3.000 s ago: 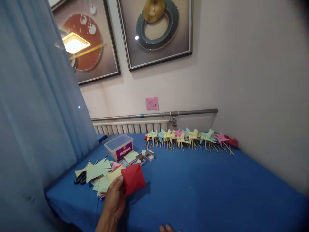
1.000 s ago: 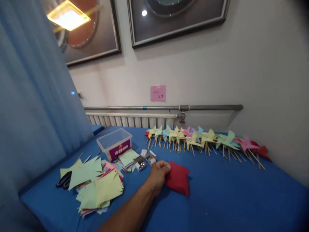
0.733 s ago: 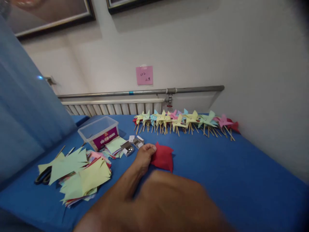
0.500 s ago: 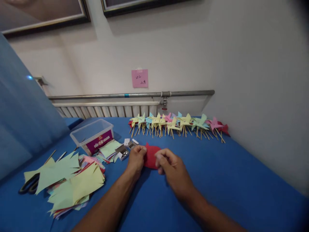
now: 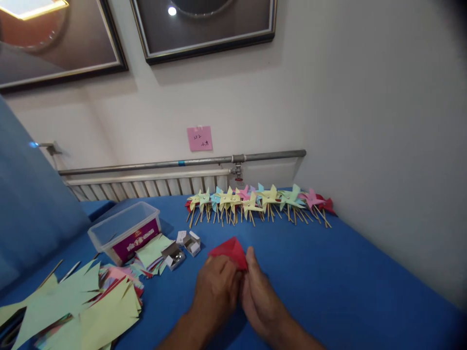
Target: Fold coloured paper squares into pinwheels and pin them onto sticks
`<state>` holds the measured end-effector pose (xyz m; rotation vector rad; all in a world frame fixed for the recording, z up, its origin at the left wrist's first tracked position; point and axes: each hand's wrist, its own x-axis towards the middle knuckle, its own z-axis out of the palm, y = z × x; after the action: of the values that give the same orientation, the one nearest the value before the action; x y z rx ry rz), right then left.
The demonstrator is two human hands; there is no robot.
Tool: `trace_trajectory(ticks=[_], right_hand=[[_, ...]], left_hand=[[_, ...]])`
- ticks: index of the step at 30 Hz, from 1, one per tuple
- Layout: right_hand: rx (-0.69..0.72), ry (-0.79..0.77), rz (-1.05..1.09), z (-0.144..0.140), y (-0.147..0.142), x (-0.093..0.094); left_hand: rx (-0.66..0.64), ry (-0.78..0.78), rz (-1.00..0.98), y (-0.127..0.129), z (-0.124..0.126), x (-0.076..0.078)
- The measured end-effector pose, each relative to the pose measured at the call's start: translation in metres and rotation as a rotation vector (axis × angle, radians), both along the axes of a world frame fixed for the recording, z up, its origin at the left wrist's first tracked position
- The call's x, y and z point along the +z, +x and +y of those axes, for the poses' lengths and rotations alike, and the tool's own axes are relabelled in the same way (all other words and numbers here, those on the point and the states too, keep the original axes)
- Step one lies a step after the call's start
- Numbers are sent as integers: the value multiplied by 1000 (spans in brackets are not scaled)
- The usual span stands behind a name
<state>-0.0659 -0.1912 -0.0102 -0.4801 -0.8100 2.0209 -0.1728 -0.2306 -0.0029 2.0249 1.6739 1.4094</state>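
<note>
A piece of red paper (image 5: 233,249), partly folded with a raised corner, is held just above the blue cloth in front of me. My left hand (image 5: 217,282) is closed on its near edge, knuckles up, and hides the lower part of the paper. Against the right edge, my right hand (image 5: 259,291) grips with its thumb pointing up; its other fingers are mostly tucked behind the left hand. Both hands touch each other below the paper. Two small open boxes (image 5: 173,255) lie left of it, the nearer one holding small shiny pieces.
Finished paper pinwheels (image 5: 251,201) on sticks lie in a row along the back. At left stand a clear plastic box (image 5: 124,221), cut paper sheets (image 5: 109,311) in stacks and black-handled scissors (image 5: 12,325). A radiator (image 5: 146,187) and pipe run behind the blue-covered table (image 5: 328,291).
My left hand has rolled over the red paper's near edge, and my right hand has turned thumb-up beside it. The paper is now tilted and more folded. The view has tipped upward.
</note>
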Motion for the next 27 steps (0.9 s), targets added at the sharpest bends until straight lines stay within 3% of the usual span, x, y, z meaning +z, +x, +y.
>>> trace_trajectory(ticks=[3, 6, 9, 12, 15, 22, 27], right_hand=[[70, -59, 23, 7, 4, 2], [90, -59, 63, 11, 5, 1], [84, -53, 48, 12, 4, 0], [88, -42, 38, 13, 5, 0], [118, -37, 43, 13, 5, 1], [55, -3, -19, 10, 1, -6], [-57, -2, -77, 14, 0, -12]], left_hand=[[22, 14, 33, -5, 1, 3], [265, 40, -180, -24, 9, 11], [404, -97, -462, -41, 20, 12], [280, -286, -709, -46, 29, 4], [163, -363, -834, -44, 33, -5], [173, -324, -1049, -44, 34, -6], [138, -339, -989, -36, 33, -7]])
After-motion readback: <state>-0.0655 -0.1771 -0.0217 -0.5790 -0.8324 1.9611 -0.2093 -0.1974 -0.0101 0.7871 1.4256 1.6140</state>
